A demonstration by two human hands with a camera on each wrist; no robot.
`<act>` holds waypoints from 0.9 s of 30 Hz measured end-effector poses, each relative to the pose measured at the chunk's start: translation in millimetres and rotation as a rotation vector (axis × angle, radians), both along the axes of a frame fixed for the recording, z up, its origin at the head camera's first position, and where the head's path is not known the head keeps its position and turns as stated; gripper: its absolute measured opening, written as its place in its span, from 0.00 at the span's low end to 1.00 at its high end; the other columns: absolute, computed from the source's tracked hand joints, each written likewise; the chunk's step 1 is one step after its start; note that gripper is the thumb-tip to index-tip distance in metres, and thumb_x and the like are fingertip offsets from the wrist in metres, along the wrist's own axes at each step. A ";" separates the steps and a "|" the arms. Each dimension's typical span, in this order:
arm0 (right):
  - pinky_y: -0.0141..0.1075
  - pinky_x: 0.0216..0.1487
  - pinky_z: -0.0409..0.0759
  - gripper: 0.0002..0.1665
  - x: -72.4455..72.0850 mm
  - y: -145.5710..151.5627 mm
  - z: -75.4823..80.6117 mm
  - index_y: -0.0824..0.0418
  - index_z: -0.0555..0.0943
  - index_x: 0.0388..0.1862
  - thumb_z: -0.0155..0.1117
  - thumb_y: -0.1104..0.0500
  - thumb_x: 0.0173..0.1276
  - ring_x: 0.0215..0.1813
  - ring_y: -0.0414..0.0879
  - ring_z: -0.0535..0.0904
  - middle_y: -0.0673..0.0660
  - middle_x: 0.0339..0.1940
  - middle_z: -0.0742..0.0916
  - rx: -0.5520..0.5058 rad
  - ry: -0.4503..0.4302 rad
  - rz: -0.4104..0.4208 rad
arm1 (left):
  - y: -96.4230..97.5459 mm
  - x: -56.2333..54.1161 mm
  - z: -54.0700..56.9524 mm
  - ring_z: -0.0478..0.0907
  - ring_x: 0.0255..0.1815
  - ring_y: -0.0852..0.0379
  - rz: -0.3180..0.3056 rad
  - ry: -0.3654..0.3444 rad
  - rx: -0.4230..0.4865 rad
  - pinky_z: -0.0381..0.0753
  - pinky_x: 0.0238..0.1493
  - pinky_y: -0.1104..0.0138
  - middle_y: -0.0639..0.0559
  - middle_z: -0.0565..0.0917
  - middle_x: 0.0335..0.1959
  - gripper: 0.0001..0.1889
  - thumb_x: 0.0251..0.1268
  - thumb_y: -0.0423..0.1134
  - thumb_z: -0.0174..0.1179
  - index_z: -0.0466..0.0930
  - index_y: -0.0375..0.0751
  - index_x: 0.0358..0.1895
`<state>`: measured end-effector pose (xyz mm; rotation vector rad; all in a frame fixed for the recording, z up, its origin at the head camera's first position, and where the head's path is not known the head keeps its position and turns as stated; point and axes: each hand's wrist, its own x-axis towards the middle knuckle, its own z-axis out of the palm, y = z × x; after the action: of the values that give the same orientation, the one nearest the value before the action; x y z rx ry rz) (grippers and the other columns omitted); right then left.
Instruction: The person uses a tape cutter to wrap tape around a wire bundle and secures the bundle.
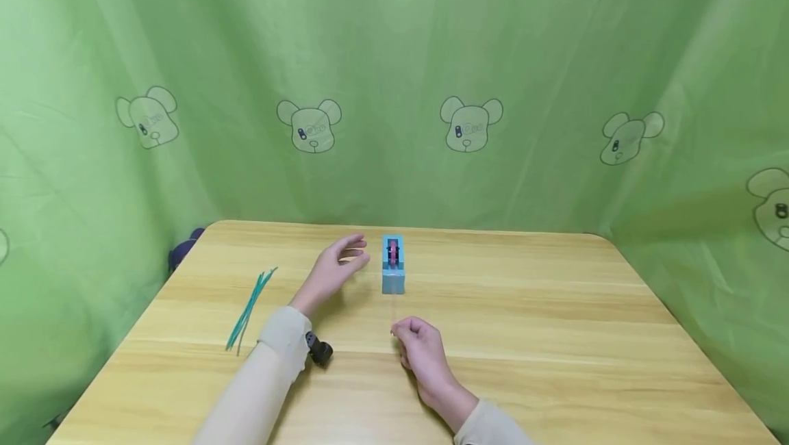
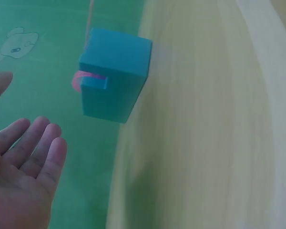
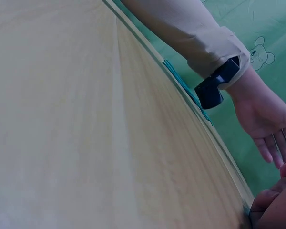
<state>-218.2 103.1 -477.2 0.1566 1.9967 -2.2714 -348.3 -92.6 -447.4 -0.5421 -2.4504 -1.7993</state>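
A blue tape dispenser [image 1: 393, 282] with a pink tape roll [image 1: 393, 253] in it stands toward the back of the table. From its front a strip of clear tape [image 1: 394, 308] stretches toward the person. My right hand [image 1: 425, 356] pinches the free end of that strip between thumb and forefinger. Just left of the dispenser, my left hand [image 1: 333, 270] hovers with relaxed fingers and holds nothing. In the left wrist view the dispenser [image 2: 114, 76] shows its side, apart from the left fingertips [image 2: 57, 148]. At the right wrist view's lower corner, the right hand [image 3: 276, 205] is partly cut off.
Several thin teal sticks [image 1: 251, 309] lie in a loose bundle on the left of the wooden table [image 1: 555, 335]. A black wrist camera [image 1: 319, 349] sticks out from the left sleeve. Behind the table hangs a green curtain [image 1: 388, 178] with bear-head prints.
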 end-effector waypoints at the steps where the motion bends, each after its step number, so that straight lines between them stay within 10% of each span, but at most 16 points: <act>1: 0.29 0.22 0.63 0.08 0.2 0.1 -0.3 0.70 0.78 0.40 0.58 0.63 0.70 0.19 0.39 0.62 0.48 0.17 0.72 0.000 -0.001 0.002 | -1.8 1.5 1.7 0.74 0.61 0.52 0.000 0.003 0.005 0.73 0.61 0.58 0.48 0.77 0.63 0.28 0.69 0.45 0.63 0.68 0.46 0.70; 27: 0.28 0.23 0.66 0.11 0.4 0.0 1.0 0.72 0.79 0.40 0.61 0.63 0.69 0.21 0.40 0.64 0.49 0.18 0.73 0.015 0.000 0.006 | -54.8 40.3 31.5 0.71 0.66 0.45 0.020 0.075 0.053 0.69 0.65 0.53 0.43 0.75 0.65 0.28 0.69 0.39 0.64 0.68 0.38 0.69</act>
<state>-217.8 103.1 -476.2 0.1523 2.0118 -2.2534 -308.0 -147.4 -416.0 -0.5680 -2.3443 -1.7966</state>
